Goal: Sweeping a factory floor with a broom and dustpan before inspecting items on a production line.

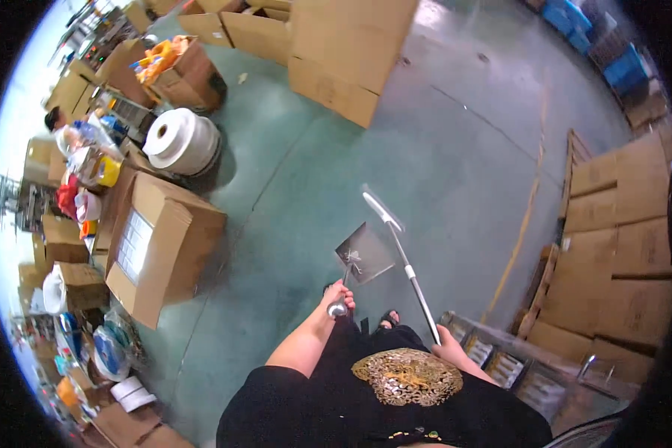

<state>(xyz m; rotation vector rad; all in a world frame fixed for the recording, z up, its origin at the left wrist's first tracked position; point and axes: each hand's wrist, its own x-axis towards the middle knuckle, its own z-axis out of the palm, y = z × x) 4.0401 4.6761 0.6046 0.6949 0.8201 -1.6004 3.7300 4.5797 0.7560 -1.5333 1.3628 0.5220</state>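
Note:
My left hand (336, 297) is closed round the handle of a metal dustpan (377, 261), held out in front of my legs. A few whitish scraps (354, 257) lie in its square pan. The handle ends in a rounded, shiny tip below my fist. In my right hand (448, 348) is the grey-white pole of a floor squeegee (413, 280). Its white, T-shaped head points forward, just beyond the dustpan and to its right, and is smeared by motion. Whether that head touches the floor I cannot tell.
Left stands an open cardboard box (194, 224), with a large white roll (180, 142) beyond it. A big carton (343, 60) stands ahead. Stacked cartons (605, 261) on pallets line the right. Trays in clear wrap (504, 366) sit near my right arm. A person (70, 138) is far left.

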